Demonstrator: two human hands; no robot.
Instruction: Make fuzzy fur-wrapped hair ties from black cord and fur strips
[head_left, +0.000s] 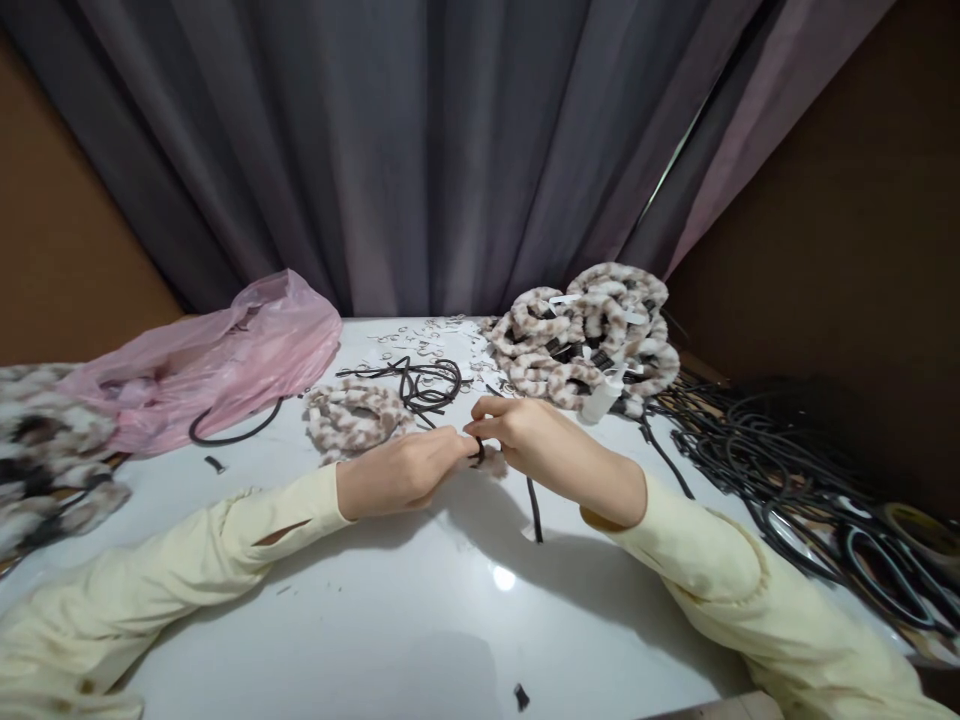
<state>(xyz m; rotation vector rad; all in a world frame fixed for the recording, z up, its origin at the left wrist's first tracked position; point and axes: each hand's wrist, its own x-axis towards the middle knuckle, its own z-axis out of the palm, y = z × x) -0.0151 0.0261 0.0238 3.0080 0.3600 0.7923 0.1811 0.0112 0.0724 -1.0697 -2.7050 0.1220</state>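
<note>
My left hand [411, 470] and my right hand [525, 432] meet near the middle of the white table, fingertips almost touching. Both are pinched on a black cord [480, 452], which shows as a small loop between them. A black cord end [535, 512] hangs down below my right hand onto the table. Some spotted fluffy material [492, 463] shows just under the fingers. Behind my left hand lies a spotted fluffy ring [352, 415], and beyond it a loose coil of black cord [435, 385].
A pink plastic bag [247, 350] lies at the left by more fluffy pieces [45, 440]. Small metal bits [427, 340] are scattered at the back. Right of them are piled fluffy rings [592, 330], a white bottle [602, 398], many black cords [772, 450] and scissors [885, 575].
</note>
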